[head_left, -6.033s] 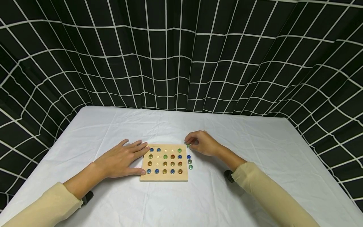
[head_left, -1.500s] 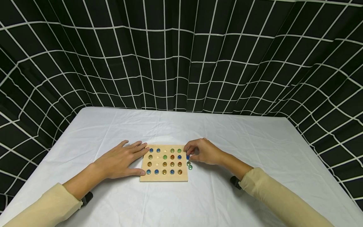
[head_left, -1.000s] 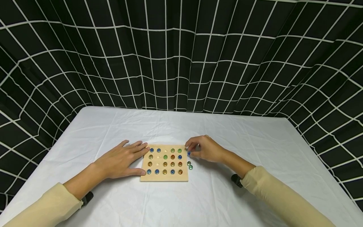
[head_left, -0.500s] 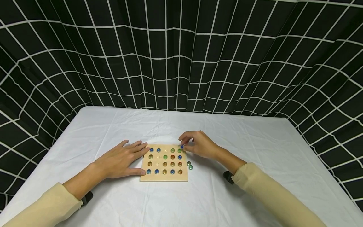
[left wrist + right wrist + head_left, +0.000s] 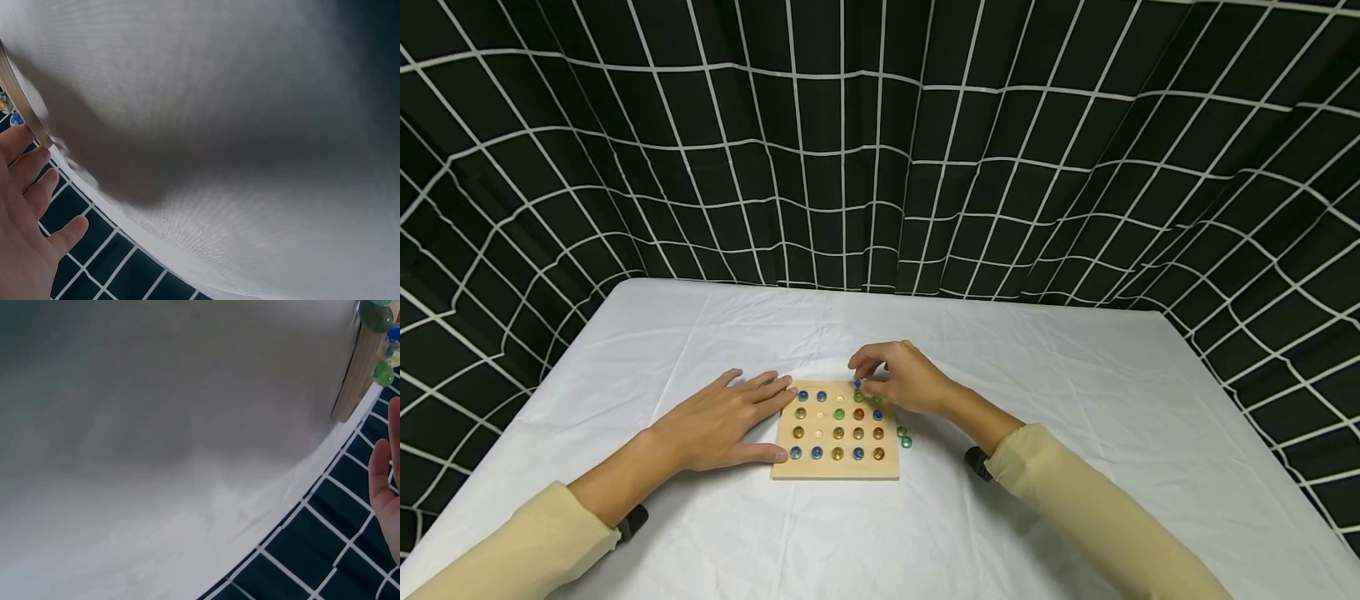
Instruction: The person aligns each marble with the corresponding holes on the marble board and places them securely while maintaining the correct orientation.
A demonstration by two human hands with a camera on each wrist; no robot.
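Observation:
A pale wooden board [image 5: 835, 470] with rows of round hollows lies on the white cloth, most hollows filled with blue, green and amber glass marbles. My left hand [image 5: 718, 421] lies flat with straight, spread fingers, its fingertips and thumb on the board's left edge; the left wrist view shows those fingertips at the wooden edge [image 5: 22, 100]. My right hand [image 5: 910, 379] is over the board's far right part, pinching a blue marble [image 5: 857, 384] between thumb and fingers. Bare hollows show in the second and third columns. The right wrist view catches only part of the right hand [image 5: 389, 478].
Two green marbles [image 5: 904, 437] lie on the cloth just right of the board. The white-covered table [image 5: 1037, 358] spreads around it. A black curtain with white grid lines [image 5: 880, 150] hangs behind and along both sides.
My right hand set a green marble in the far row, then picked up the blue marble right of the board and carried it left over the far row. The left hand stayed put.

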